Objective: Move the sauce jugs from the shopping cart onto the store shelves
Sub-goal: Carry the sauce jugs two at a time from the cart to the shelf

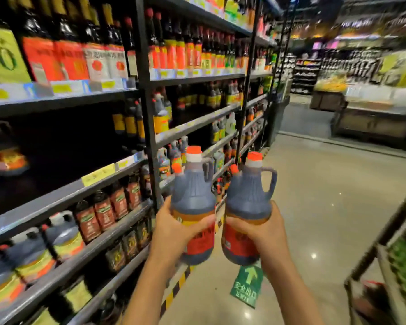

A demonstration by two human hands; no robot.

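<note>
I stand in a store aisle with a sauce jug in each hand, both upright and side by side, just apart. My left hand (174,231) is wrapped round the label of the left jug (193,193), and my right hand (265,233) grips the right jug (249,195) the same way. Both jugs are dark with orange caps.

The shelves (63,200) run from 7 o'clock up to 12 o'clock. They are dark metal tiers full of sauce bottles and similar jugs, with yellow price tags on the edges. The floor (314,184) is pale, polished and glinting with light spots. A green exit sign (246,285) is stuck to it at 6 o'clock, and striped tape (174,289) runs along the shelf foot. The shopping cart (384,242) stands at 4 o'clock, and a wooden display counter (373,123) sits at 2 o'clock, blurred.
</note>
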